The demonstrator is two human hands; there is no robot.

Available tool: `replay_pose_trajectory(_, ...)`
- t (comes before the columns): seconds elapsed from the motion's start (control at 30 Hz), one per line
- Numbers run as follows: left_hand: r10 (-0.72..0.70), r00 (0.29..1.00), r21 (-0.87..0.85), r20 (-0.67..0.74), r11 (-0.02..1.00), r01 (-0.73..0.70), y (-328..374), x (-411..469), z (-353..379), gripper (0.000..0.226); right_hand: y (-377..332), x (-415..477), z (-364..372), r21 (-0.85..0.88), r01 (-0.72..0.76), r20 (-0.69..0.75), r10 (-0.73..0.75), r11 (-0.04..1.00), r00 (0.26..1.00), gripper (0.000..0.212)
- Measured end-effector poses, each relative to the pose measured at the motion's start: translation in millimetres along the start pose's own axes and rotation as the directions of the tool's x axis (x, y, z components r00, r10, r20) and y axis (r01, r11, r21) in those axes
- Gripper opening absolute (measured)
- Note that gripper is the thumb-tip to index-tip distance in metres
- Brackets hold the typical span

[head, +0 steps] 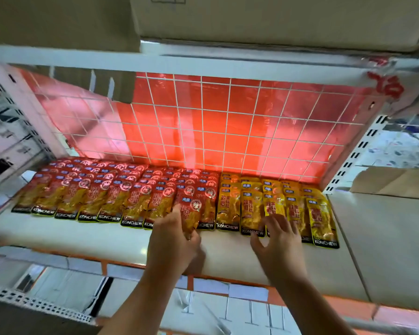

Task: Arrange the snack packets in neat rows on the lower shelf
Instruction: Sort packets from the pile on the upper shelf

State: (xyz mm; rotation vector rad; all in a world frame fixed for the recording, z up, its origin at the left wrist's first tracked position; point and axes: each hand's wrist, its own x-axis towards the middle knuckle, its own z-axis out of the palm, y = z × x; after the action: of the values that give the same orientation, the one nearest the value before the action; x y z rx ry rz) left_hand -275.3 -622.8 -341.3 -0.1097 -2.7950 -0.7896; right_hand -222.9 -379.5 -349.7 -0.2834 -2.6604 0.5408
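Note:
Rows of red snack packets point(102, 189) fill the left and middle of the white shelf point(82, 238). Rows of yellow snack packets point(230, 206) fill its right part. My left hand point(172, 240) grips the lower end of one red packet point(190, 211) at the front of the red rows, slightly lifted. My right hand point(278, 238) hovers with spread fingers over the front yellow packets, fingertips touching one yellow packet point(273, 206) whose lower end it hides.
A white wire grid point(215, 126) backed by red film closes the shelf's rear. A cardboard box point(276, 18) sits on the shelf above. Perforated white uprights point(353, 158) flank the bay. White price-tag holders point(247, 291) line the front edge.

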Motion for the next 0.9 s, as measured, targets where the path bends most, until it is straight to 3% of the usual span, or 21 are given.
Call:
replay_pose_trajectory(0.23, 0.028, 1.0, 0.219, -0.005, 0.975, -0.026, -3, 11, 7, 0.068, -20, -24, 21, 0.025, 0.139, 0.085, -0.14, 0.99, 0.986, 0.032)
replay_pose_trajectory(0.37, 0.156, 0.987, 0.338, -0.035, 0.931, -0.136, -13, 4, 6, 0.063, -19, -24, 21, 0.036, 0.161, 0.093, -0.164, 0.986, 0.982, 0.032)
replay_pose_trajectory(0.5, 0.307, 0.951, 0.359, -0.027, 0.891, -0.277, -36, 1, 2, 0.064, -20, -25, 25, 0.03, 0.197, 0.123, -0.199, 0.98, 0.972, 0.032)
replay_pose_trajectory(0.6, 0.306, 0.949, 0.378, 0.076, 0.872, -0.312, -47, 6, -5, 0.073, -24, -25, 29, 0.053, 0.208, 0.126, -0.213, 0.977, 0.969, 0.032)
replay_pose_trajectory(0.7, 0.323, 0.936, 0.391, 0.14, 0.851, -0.352, -47, 11, -6, 0.067, -28, -25, 33, 0.054, 0.226, 0.144, -0.231, 0.973, 0.962, 0.031)
replay_pose_trajectory(0.9, 0.364, 0.925, 0.391, 0.106, 0.84, -0.375, -51, 11, -2, 0.057, -27, -24, 35, 0.017, 0.236, 0.152, -0.236, 0.972, 0.96, 0.029)
